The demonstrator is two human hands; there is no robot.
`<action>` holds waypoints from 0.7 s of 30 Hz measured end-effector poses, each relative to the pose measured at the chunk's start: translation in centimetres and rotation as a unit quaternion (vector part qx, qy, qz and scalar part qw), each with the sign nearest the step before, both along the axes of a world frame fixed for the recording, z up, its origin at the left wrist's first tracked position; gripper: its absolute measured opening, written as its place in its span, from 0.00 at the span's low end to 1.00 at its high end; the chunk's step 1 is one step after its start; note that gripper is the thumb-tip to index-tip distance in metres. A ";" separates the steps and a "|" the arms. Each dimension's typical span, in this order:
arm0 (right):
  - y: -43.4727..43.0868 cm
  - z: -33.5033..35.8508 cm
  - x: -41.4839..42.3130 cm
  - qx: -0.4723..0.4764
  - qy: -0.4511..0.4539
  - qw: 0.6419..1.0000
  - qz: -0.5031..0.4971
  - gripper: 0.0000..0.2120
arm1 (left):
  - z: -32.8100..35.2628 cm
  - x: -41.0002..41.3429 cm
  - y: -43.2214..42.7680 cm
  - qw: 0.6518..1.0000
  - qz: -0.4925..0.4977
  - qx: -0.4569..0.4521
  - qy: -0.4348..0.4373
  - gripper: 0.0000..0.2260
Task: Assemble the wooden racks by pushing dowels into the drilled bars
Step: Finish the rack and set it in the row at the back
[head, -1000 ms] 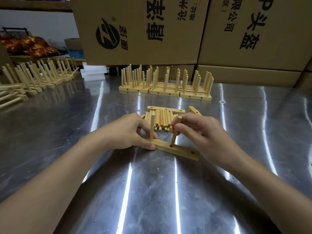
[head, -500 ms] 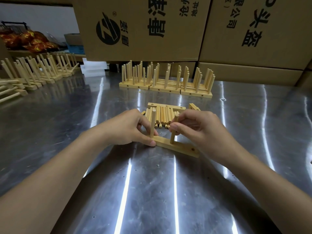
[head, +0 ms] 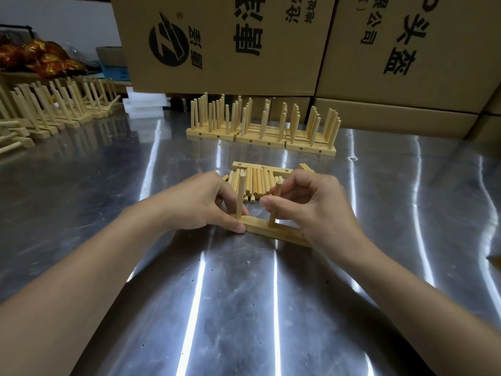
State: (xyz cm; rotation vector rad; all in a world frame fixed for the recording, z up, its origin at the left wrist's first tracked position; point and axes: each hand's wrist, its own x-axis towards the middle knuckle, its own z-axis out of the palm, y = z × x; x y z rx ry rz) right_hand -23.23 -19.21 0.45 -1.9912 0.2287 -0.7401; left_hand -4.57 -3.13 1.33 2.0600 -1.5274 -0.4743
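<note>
Pinches drilled bar (head: 260, 228) in left hand (head: 198, 204), second dowel (head: 273, 213) in right hand (head: 311, 204), upright in its hole. Judges bar part-filled: first dowel (head: 240, 196) seated, loose dowels (head: 257, 183) waiting behind.

Two bare forearms enter from the lower corners of the frame and meet at its centre. The left hand (head: 200, 204) pinches one end of a bar (head: 260, 229), thumb in front. The right hand (head: 311, 207) curls its fingers (head: 271, 203) round an upright dowel (head: 272, 219).
</note>
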 end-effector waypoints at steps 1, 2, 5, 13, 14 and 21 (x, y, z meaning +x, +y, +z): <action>0.0 0.1 0.0 -0.005 0.001 1.000 -0.001 0.10 | 0.0 0.0 0.0 1.000 0.001 -0.001 0.002 0.06; -0.1 0.2 -0.1 -0.014 0.003 1.000 0.003 0.08 | 0.1 0.0 -0.1 1.000 0.003 -0.002 0.001 0.06; -0.4 0.5 -0.4 -0.005 0.008 0.999 0.034 0.09 | 0.3 0.2 -0.1 1.000 0.010 -0.001 -0.003 0.07; -0.5 0.2 0.1 -0.012 0.005 1.000 -0.004 0.10 | -0.2 0.5 -0.2 1.000 0.013 -0.010 -0.007 0.08; -0.4 0.0 0.1 -0.019 0.003 1.000 -0.010 0.10 | -0.2 0.4 -0.2 1.000 0.008 -0.013 -0.005 0.08; -0.3 0.9 0.0 -0.010 0.020 0.999 0.027 0.08 | 0.8 -0.2 0.0 1.000 0.014 -0.006 0.015 0.08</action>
